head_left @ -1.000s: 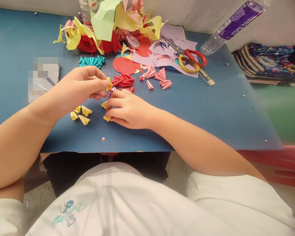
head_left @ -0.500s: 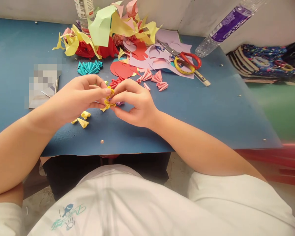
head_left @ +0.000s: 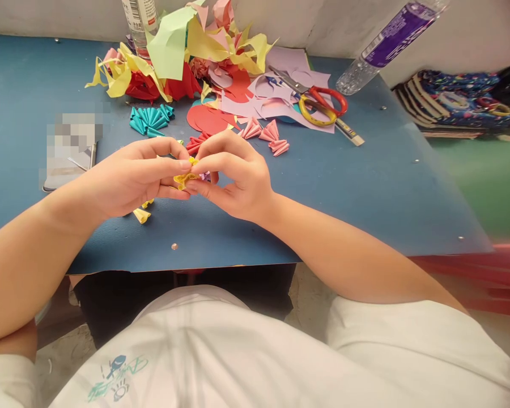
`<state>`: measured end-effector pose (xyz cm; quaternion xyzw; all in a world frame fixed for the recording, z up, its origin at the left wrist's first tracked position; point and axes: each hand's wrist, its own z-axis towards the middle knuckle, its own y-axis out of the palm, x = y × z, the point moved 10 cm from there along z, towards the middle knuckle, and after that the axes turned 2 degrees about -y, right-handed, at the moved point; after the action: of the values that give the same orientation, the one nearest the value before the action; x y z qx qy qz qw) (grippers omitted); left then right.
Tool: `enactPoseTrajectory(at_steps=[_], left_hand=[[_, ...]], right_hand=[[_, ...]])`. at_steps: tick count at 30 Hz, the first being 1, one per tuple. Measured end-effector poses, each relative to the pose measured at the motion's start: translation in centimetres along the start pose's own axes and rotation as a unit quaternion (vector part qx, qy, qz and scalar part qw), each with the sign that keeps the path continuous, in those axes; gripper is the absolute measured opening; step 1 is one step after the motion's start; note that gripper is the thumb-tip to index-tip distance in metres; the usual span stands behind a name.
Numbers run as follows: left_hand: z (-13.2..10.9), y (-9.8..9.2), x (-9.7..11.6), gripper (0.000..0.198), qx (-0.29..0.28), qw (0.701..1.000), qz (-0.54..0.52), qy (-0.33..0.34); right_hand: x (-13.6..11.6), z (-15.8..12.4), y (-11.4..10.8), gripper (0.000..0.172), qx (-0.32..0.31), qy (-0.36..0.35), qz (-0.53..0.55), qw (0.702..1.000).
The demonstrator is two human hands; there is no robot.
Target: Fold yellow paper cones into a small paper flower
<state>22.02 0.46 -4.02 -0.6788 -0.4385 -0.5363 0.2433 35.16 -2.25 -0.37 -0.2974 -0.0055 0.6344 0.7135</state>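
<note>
Yellow curled paper (head_left: 183,180) sits between both hands (head_left: 244,178), close together and pinching it.

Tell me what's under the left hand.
Yellow paper cones on the blue tabletop show past the near edge of the left hand; anything further beneath is covered, so no full count.

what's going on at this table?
A person's left hand and right hand meet over the blue table, pinching yellow paper pieces between them. More yellow cones lie just nearer than the left hand. Teal cones, red cones and pink cones sit beyond; scissors lie farther right.
</note>
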Motion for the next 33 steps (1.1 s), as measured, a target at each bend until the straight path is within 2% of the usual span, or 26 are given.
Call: enactPoseTrajectory(at_steps=[2,8,12,13,14,20,25,28,32,33], left_hand=[[0.1,0.0,-0.3,0.012,-0.009,1.0,0.012,-0.006],[0.2,-0.4,-0.7,0.007,-0.015,0.999,0.019,-0.025],[0.1,-0.2,-0.6,0.005,-0.019,0.999,0.004,-0.028],[0.2,-0.2,-0.6,0.006,-0.015,0.999,0.0,-0.03],[0.2,-0.2,-0.6,0.007,-0.01,0.999,-0.004,-0.032],[0.5,-0.3,-1.1,0.015,0.008,0.999,-0.012,-0.043],[0.7,-0.6,-1.5,0.015,0.014,0.999,-0.017,-0.039],[0.8,-0.7,-1.5,0.013,0.029,0.999,-0.022,-0.035],[0.8,-0.8,-1.1,0.016,0.05,0.998,-0.035,-0.03],[0.8,-0.7,-1.0,0.015,0.049,0.998,-0.036,-0.031]], right_hand=[[-0.6,0.1,-0.5,0.005,0.022,-0.024,-0.002,0.999],[-0.9,0.4,-0.9,0.014,0.045,-0.024,-0.016,0.999],[-1.4,0.3,-1.1,0.006,0.078,-0.067,0.004,0.995],[-0.5,0.4,-0.9,0.007,0.076,-0.027,0.002,0.997],[-0.2,0.3,-0.9,0.009,0.083,-0.02,0.01,0.996],[-0.7,0.4,-0.9,0.012,0.097,-0.047,-0.005,0.994],[-0.8,0.4,-1.0,0.018,0.09,-0.008,-0.047,0.995],[-0.5,0.3,-0.9,0.014,0.08,-0.005,-0.047,0.996],[0.0,0.1,-1.5,0.006,0.105,-0.013,-0.016,0.994],[0.4,0.1,-1.5,0.006,0.102,0.006,-0.002,0.995]])
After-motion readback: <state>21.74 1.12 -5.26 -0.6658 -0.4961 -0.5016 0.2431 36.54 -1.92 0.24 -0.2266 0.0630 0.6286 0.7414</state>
